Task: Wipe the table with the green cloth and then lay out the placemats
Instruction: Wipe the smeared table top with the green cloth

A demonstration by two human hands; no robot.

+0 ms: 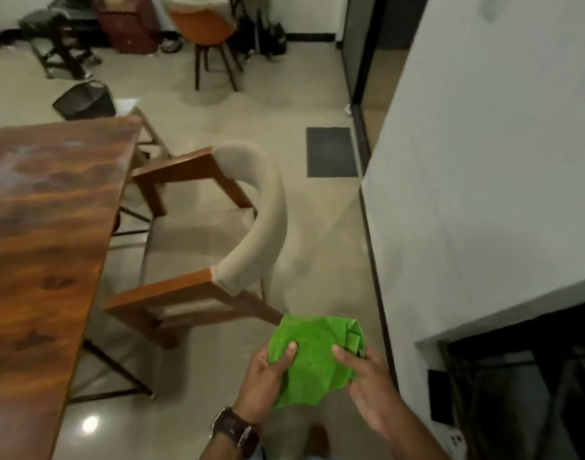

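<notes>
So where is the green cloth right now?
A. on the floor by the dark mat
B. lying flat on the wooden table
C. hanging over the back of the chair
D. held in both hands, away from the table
D: the green cloth is bunched between the left hand and the right hand, thumbs pressed on top, above the floor and off to the right of the wooden table.

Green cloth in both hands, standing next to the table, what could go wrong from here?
The green cloth is bunched between the left hand and right hand, so a loose fold might drag or slip while wiping. The beige chair stands angled out between the person and the wooden table, so a leg could catch it. No placemats are in view, so they may need fetching.
</notes>
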